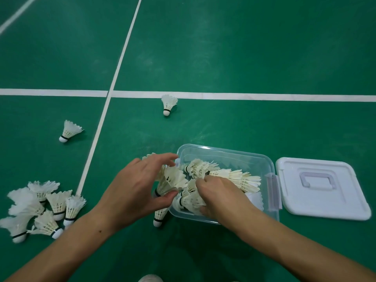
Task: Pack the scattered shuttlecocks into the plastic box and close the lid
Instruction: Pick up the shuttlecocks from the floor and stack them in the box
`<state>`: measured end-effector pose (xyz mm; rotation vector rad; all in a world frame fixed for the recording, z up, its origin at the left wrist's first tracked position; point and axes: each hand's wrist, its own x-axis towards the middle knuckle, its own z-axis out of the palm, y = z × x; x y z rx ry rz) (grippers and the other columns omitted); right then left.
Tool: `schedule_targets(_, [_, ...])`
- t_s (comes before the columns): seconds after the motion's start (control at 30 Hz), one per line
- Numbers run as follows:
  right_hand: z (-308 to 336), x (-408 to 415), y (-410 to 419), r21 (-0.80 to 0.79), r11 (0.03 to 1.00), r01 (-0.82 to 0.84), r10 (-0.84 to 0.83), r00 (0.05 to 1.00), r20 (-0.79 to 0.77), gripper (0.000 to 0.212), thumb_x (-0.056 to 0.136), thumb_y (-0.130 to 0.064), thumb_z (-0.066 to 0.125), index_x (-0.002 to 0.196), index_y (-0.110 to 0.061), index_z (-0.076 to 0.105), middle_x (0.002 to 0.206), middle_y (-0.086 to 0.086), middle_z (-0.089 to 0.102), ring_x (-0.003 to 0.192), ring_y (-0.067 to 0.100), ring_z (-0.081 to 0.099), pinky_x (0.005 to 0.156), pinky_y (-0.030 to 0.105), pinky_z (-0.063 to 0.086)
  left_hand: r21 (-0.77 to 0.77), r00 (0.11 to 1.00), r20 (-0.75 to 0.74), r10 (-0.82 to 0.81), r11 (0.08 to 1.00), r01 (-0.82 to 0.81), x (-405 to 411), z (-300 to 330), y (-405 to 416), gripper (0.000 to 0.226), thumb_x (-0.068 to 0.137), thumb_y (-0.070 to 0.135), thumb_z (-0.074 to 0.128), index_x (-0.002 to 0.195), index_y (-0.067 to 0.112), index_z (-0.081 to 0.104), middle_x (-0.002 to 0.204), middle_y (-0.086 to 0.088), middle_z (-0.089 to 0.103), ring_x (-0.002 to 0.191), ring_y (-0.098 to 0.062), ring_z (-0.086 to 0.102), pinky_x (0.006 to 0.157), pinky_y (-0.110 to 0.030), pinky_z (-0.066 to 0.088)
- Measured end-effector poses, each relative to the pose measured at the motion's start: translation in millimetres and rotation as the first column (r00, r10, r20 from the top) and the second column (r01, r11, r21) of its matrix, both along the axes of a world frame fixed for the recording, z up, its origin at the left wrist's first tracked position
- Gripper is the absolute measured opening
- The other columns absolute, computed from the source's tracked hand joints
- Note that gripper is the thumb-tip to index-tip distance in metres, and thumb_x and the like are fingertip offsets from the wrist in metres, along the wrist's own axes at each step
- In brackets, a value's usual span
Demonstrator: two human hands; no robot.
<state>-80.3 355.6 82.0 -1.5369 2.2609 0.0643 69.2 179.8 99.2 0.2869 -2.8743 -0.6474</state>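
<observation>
From above, my left hand (pixel 142 185) curls round a bunch of shuttlecocks (pixel 169 181) at the left rim of the plastic box (pixel 244 157), while my right hand (pixel 221 195) pinches others already inside it. The job looks partly done: a heap (pixel 40 206) waits near left, and two strays (pixel 69 131) lie farther off. The lid (pixel 323 190) lies off, right of the box.

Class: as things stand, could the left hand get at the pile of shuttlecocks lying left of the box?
Probably yes. Bare floor lies between the left hand and the pile of shuttlecocks, but the hand grips shuttlecocks at the plastic box and must drop them first.
</observation>
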Motion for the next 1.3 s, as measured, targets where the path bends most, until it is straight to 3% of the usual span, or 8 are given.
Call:
schedule_targets(0.13, [-13.4, 0.9, -18.6, 0.035, 0.993, 0.114, -0.117, 0.99, 0.084, 0.031, 0.086, -0.023, 0.082, 0.107, -0.009, 0.064, 0.099, 0.011, 0.066, 0.088, 0.032, 0.065, 0.075, 0.042, 0.058, 0.008, 1.0, -0.013, 0.008, 1.0, -0.008, -0.6, -2.0, -0.4, 0.068, 0.085, 0.054, 0.072, 0.142, 0.024, 0.051, 0.126, 0.014, 0.068, 0.089, -0.013, 0.064, 0.079, -0.038, 0.053])
schedule_targets(0.3, [-16.5, -14.0, -2.1, 0.026, 0.95, 0.311, -0.291, 0.853, 0.433, 0.073, 0.078, -0.029, 0.089, 0.144, -0.019, 0.059, 0.105, -0.006, 0.067, 0.089, 0.012, 0.064, 0.086, 0.032, 0.06, 0.05, 1.0, -0.001, -0.017, 0.999, 0.017, 0.6, -5.9, -0.7, 0.07, 0.084, 0.055, 0.072, 0.145, 0.03, 0.047, 0.127, 0.018, 0.066, 0.092, -0.015, 0.065, 0.082, -0.042, 0.056])
schedule_targets(0.4, [-7.3, -24.9, 15.1, 0.041, 0.93, 0.366, -0.322, 0.753, 0.574, 0.087, 0.073, -0.037, 0.093, 0.15, -0.03, 0.053, 0.106, -0.013, 0.067, 0.087, 0.002, 0.07, 0.083, 0.029, 0.063, 0.097, 0.999, -0.002, -0.032, 0.995, 0.032, 0.7, -6.6, -1.1, 0.074, 0.083, 0.054, 0.075, 0.147, 0.033, 0.045, 0.128, 0.023, 0.064, 0.097, -0.013, 0.066, 0.085, -0.041, 0.058])
schedule_targets(0.57, [8.4, -36.8, 34.0, -0.088, 0.904, 0.418, -0.291, 0.754, 0.589, 0.074, 0.071, -0.044, 0.094, 0.137, -0.035, 0.062, 0.13, -0.018, 0.063, 0.098, 0.0, 0.07, 0.08, 0.029, 0.064, 0.148, 0.998, -0.004, -0.058, 0.987, 0.058, -5.6, -1.2, 0.2, 0.077, 0.084, 0.054, 0.077, 0.149, 0.035, 0.041, 0.128, 0.024, 0.063, 0.101, -0.011, 0.066, 0.088, -0.039, 0.057])
schedule_targets(0.7, [27.4, -34.2, 33.9, -0.151, 0.809, 0.568, -0.232, 0.545, 0.806, 0.07, 0.068, -0.048, 0.095, 0.13, -0.038, 0.065, 0.127, -0.019, 0.067, 0.106, 0.005, 0.072, 0.081, 0.031, 0.065, 0.119, 0.993, 0.012, -0.113, 0.987, 0.111, -22.4, 4.9, 8.2, 0.085, 0.082, 0.055, 0.077, 0.153, 0.036, 0.034, 0.13, 0.021, 0.061, 0.103, -0.011, 0.063, 0.088, -0.035, 0.056])
schedule_targets(0.93, [19.1, -26.7, 21.6, -0.198, 0.753, 0.628, -0.282, 0.579, 0.765, 0.063, 0.062, -0.057, 0.093, 0.114, -0.042, 0.062, 0.119, -0.021, 0.068, 0.103, 0.005, 0.07, 0.084, 0.036, 0.064, 0.067, 0.982, 0.024, -0.186, 0.981, 0.184, -48.3, 1.2, 21.8, 0.101, 0.074, 0.037, 0.086, 0.157, 0.027, 0.03, 0.134, 0.008, 0.061, 0.112, -0.013, 0.058, 0.092, -0.016, 0.038])
schedule_targets(1.1, [11.6, -30.9, 27.6, -0.197, 0.72, 0.666, -0.295, 0.55, 0.781, 0.05, 0.067, -0.045, 0.093, 0.108, -0.038, 0.064, 0.111, -0.017, 0.071, 0.099, 0.007, 0.071, 0.083, 0.038, 0.064, 0.109, 0.973, 0.053, -0.223, 0.97, 0.216, -53.7, -0.2, 19.1, 0.1, 0.077, 0.039, 0.091, 0.158, 0.028, 0.033, 0.139, 0.009, 0.059, 0.114, -0.011, 0.061, 0.093, -0.026, 0.052])
schedule_targets(1.3, [4.8, -35.0, 47.6, -0.167, 0.678, 0.715, -0.331, 0.501, 0.8, 0.05, 0.068, -0.043, 0.095, 0.108, -0.04, 0.065, 0.112, -0.019, 0.069, 0.099, 0.01, 0.07, 0.083, 0.038, 0.064, 0.144, 0.967, 0.019, -0.253, 0.958, 0.248, -50.7, -2.3, 7.1, 0.08, 0.087, 0.014, 0.083, 0.154, 0.031, 0.043, 0.131, 0.015, 0.061, 0.099, 0.0, 0.06, 0.086, -0.035, 0.059])
